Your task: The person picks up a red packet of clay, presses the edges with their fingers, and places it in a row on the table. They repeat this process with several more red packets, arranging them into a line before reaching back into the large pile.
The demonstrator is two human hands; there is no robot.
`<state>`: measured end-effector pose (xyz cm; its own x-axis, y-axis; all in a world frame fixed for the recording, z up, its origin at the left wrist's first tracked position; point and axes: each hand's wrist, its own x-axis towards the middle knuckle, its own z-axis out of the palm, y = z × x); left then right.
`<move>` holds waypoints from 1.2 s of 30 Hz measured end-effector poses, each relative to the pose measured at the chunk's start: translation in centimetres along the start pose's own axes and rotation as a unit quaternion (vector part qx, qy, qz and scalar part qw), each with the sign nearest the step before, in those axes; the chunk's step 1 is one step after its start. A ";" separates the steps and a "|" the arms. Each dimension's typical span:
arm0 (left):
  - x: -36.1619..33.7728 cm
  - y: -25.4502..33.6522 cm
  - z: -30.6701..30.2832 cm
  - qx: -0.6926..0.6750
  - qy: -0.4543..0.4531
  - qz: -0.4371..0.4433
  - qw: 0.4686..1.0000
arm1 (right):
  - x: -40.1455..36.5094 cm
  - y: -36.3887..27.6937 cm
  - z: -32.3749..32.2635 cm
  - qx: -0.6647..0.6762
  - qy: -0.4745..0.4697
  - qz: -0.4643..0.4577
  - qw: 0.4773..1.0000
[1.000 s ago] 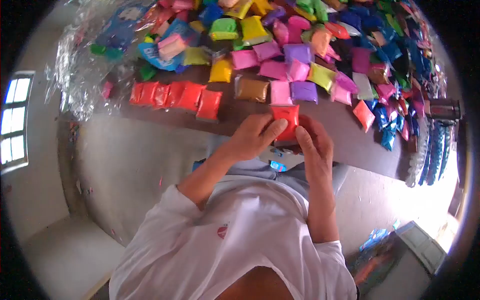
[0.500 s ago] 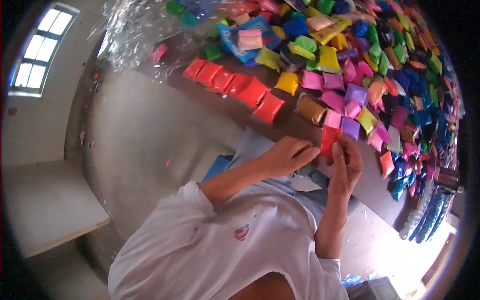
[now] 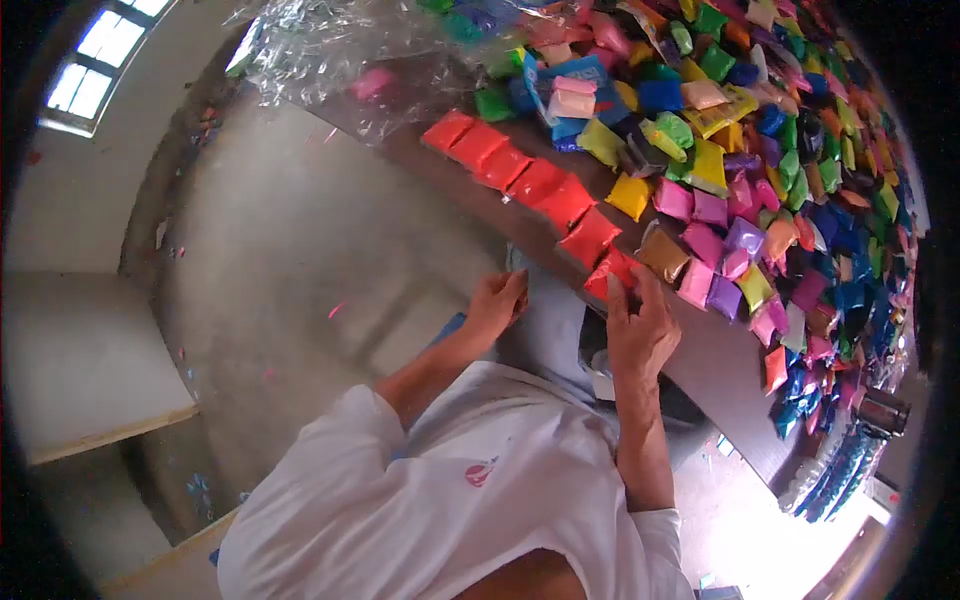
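Right hand (image 3: 642, 325) pinches red packet (image 3: 607, 275) between thumb and fingers, at near end of row of red packets (image 3: 535, 182) on table (image 3: 440, 178). Brown packet (image 3: 662, 252) just beyond fingertips. Left hand (image 3: 499, 300) apart from packet, left of it, fingers curled; can't tell if anything's inside. Thumb covers part of red packet. Packet pile (image 3: 745, 190) cut off at top, far side blurry.

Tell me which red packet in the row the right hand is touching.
The end red packet, nearest the brown packet. The right hand grips it; the other red packets are untouched.
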<state>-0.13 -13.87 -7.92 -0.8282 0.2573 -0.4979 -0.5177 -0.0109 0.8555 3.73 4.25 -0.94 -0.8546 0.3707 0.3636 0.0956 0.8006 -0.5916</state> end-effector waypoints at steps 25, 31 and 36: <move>0.0 -3.8 1.9 0.137 0.016 0.116 0.984 | 1.8 -0.5 0.4 -0.031 -0.006 -0.177 0.984; -0.5 -2.0 1.0 0.100 0.008 0.105 0.989 | 2.7 -1.6 1.1 -0.034 -0.024 -0.233 0.972; -0.1 3.2 -1.8 0.101 0.122 0.206 0.966 | 5.0 -3.8 1.9 -0.042 -0.097 -0.296 0.949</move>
<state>-2.05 -15.69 -5.42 -0.9936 0.0368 -0.1066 -0.1010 0.1319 0.9861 -1.88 2.22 1.76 -0.8480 -0.2429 0.4711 -0.3975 0.8794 -0.2620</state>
